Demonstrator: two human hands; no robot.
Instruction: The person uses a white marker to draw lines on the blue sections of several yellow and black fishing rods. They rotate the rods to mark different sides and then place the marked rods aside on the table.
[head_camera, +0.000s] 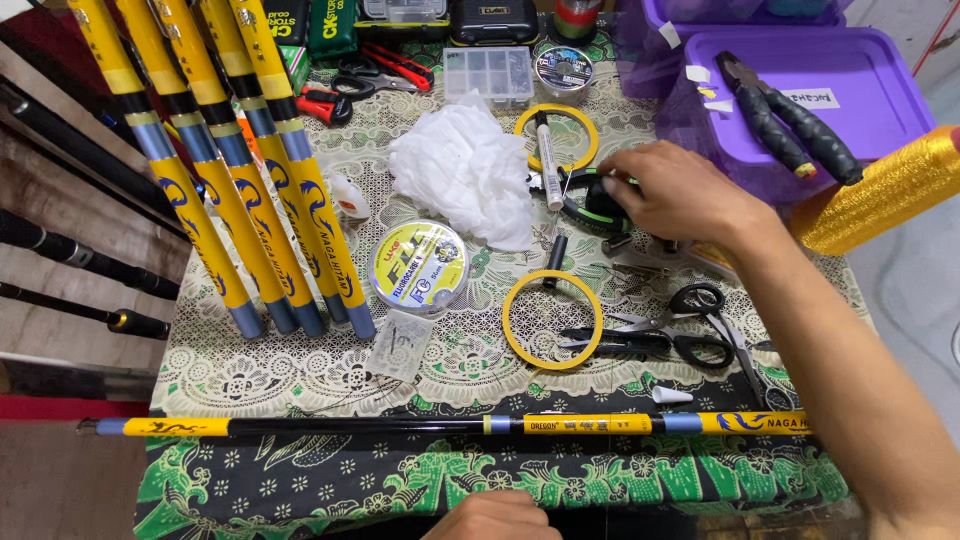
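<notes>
My right hand (680, 190) reaches across the table, its fingers closing on a small black and green tool (590, 205) beside a white marker pen (548, 160). My left hand (492, 518) shows only as knuckles at the bottom edge, close to the near table edge; what it holds is hidden. A long yellow and black fishing rod (450, 424) lies crosswise in front of me. Two yellow tape rings lie on the lace cloth, one (520, 345) near the scissors (660, 335) and one (583, 125) by the pen.
Several yellow rod sections (235, 170) lean at the left. A round line spool (420, 265) and crumpled white tissue (470, 170) sit mid-table. Black pliers (785, 120) rest on a purple box lid (860, 80). A gold thread spool (880, 195) is at the right.
</notes>
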